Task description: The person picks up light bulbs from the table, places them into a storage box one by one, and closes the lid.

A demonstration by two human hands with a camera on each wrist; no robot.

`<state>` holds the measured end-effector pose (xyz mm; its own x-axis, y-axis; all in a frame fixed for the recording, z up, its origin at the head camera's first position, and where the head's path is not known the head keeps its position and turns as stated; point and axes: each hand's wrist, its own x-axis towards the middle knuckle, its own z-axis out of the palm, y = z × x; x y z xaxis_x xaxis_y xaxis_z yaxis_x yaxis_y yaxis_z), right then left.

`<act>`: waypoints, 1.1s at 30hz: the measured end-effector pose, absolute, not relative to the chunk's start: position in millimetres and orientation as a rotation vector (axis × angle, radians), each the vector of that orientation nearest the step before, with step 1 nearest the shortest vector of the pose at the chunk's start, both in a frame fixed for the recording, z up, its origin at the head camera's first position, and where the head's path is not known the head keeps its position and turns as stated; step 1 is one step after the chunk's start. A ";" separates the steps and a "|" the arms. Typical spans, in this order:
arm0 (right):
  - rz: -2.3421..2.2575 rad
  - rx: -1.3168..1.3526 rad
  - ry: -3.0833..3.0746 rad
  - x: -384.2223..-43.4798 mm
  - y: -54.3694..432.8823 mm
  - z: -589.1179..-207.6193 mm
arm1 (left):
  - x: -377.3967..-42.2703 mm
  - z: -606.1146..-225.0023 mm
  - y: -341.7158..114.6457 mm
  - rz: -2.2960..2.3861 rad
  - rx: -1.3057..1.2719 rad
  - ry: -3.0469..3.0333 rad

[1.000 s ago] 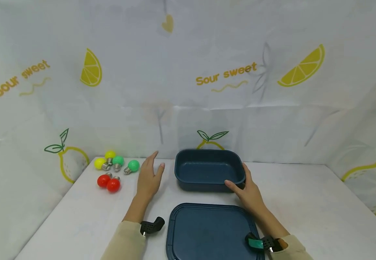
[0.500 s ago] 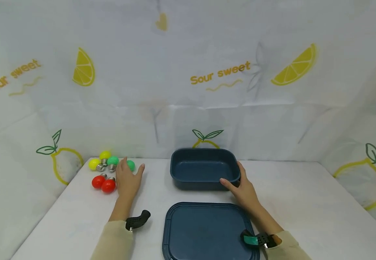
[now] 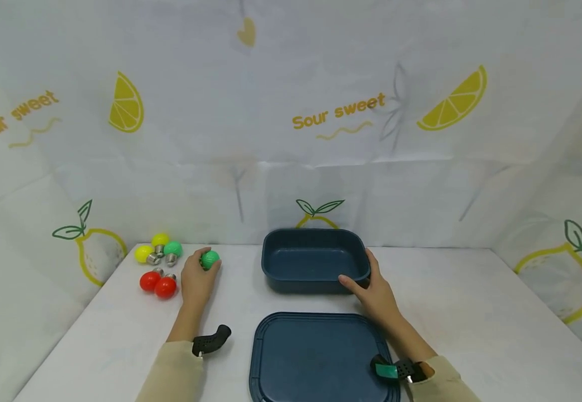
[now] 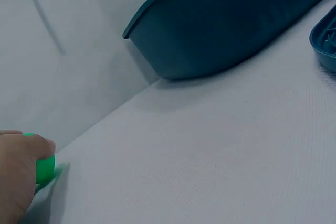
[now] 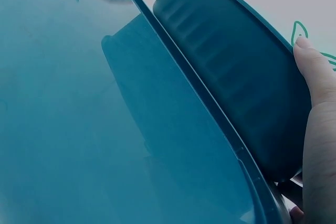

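Note:
My left hand (image 3: pixel 198 282) has its fingers and thumb curled round a green light bulb (image 3: pixel 209 259) near the table's back edge. In the left wrist view the green bulb (image 4: pixel 45 169) shows below the thumb, its metal base hidden. My right hand (image 3: pixel 378 293) grips the near right corner of a dark blue rectangular box (image 3: pixel 316 286), thumb on the rim and fingers round the side. The right wrist view shows the thumb (image 5: pixel 310 59) on the box rim. The box's inside holds nothing visible.
Left of my left hand lie two yellow bulbs (image 3: pixel 144 254), a second green bulb (image 3: pixel 172 249) and two red bulbs (image 3: pixel 165 288). A dark blue lid (image 3: pixel 321 357) lies flat in front of the box. A white printed curtain (image 3: pixel 220 111) hangs behind.
My left hand has moved left to the bulbs and closed its fingers round the nearest green one. My right hand has stayed at the box; the view has turned slightly.

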<state>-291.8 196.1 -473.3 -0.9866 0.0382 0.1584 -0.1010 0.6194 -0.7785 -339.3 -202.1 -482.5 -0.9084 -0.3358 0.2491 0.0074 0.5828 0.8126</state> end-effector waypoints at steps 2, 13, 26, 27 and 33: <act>1.300 0.052 -2.680 -292.2 196.5 -473.1 | -339.5 -481.6 -201.3 -1.260 0.264 -2.444; 1.267 0.049 -2.698 -290.7 196.7 -473.1 | -339.5 -475.5 -191.0 -1.464 0.185 -2.248; 1.290 0.049 -2.707 -290.0 197.5 -471.8 | -335.7 -450.2 -169.5 -1.362 -0.191 -2.173; 1.288 0.053 -2.706 -290.2 197.5 -472.3 | -335.6 -447.4 -167.5 -1.360 -0.202 -2.164; 1.271 0.082 -2.694 -291.3 198.1 -474.7 | -333.4 -432.1 -156.7 -1.362 -0.217 -2.074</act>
<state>-291.3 198.1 -474.7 -0.9855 0.0194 0.1688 -0.1179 0.6372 -0.7617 -333.4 -156.7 -432.1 -0.7817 -0.2011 0.5903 0.4618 0.4495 0.7647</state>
